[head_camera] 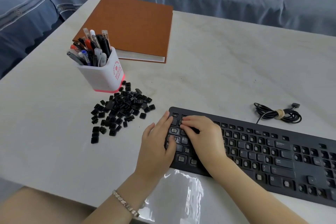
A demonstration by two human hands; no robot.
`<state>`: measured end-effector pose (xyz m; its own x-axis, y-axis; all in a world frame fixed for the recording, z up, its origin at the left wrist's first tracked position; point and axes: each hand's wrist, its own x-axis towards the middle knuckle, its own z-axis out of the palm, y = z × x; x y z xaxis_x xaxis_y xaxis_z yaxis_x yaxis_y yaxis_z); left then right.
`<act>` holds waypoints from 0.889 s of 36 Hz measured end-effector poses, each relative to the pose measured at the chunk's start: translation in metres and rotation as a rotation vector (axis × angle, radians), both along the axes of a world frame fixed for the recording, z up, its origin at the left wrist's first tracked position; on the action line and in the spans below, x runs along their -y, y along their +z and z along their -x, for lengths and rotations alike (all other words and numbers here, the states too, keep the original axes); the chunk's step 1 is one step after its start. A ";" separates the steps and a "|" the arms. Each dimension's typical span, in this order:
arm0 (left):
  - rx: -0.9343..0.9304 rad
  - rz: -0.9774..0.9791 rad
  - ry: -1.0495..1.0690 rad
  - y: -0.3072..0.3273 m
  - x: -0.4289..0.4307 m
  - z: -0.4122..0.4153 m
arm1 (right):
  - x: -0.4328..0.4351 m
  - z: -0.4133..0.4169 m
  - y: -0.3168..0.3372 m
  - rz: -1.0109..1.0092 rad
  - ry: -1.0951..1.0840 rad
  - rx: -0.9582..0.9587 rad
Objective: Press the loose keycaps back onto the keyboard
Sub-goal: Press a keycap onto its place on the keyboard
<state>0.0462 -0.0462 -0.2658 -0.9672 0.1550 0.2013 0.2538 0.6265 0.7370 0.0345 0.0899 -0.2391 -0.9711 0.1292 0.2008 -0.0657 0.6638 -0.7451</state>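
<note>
A black keyboard (pixel 263 152) lies across the right half of the table, most of its key seats bare and a few caps fitted. A heap of loose black keycaps (pixel 121 111) lies on the table to its left. My left hand (pixel 160 142) rests on the keyboard's left end, fingers straight along the edge and the thumb on a key in the left column. My right hand (pixel 203 136) lies over the upper left keys, its fingertips pressing down near the top row. Whether a keycap is under those fingertips is hidden.
A white pen holder (pixel 103 72) full of pens stands just behind the keycap heap. A brown book (pixel 131 27) lies at the back. The keyboard's coiled cable (pixel 278 113) sits behind its middle. A blue sofa runs behind the table.
</note>
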 end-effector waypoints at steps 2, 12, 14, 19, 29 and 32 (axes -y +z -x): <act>-0.003 0.003 0.007 -0.001 0.000 0.001 | 0.001 0.003 0.003 -0.027 0.014 0.007; -0.030 0.000 0.007 0.000 -0.001 -0.001 | -0.005 0.009 0.003 -0.347 0.151 -0.195; -0.031 -0.003 0.008 0.000 -0.002 -0.001 | -0.006 0.009 0.001 -0.329 0.159 -0.205; -0.030 -0.001 0.008 0.000 -0.001 0.000 | -0.009 0.006 -0.003 -0.232 0.147 -0.189; -0.055 0.016 0.018 0.000 -0.002 -0.001 | -0.006 0.011 0.005 -0.270 0.148 -0.129; -0.046 0.025 0.012 0.001 -0.002 -0.002 | -0.006 0.013 0.002 -0.277 0.166 -0.149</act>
<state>0.0481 -0.0443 -0.2653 -0.9587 0.1487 0.2423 0.2796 0.6478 0.7086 0.0218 0.0958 -0.2372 -0.9318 -0.1068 0.3470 -0.2838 0.8103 -0.5126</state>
